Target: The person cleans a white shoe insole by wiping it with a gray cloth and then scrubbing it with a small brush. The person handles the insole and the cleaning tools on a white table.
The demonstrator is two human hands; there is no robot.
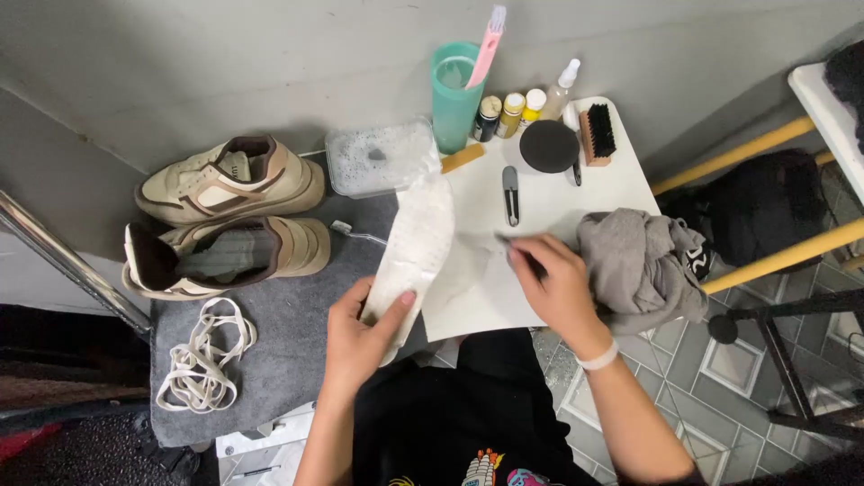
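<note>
My left hand (364,328) grips the near end of a white shoe insole (416,236), which slants up toward the plastic tub. My right hand (553,283) rests on the white board (549,202) beside the insole, fingers closed on a small dark tool (517,245) that is mostly hidden. Two beige and brown sneakers (229,216) without laces lie on a grey mat (288,333) at the left. Loose white laces (202,355) are piled on the mat below them.
A clear tub of soapy water (378,157), a teal cup (453,94) with a pink brush (486,45), small bottles (513,112), a black round lid (549,146), a bristle brush (598,133) and a clipper (510,193) stand at the back. A grey cloth (641,265) lies right.
</note>
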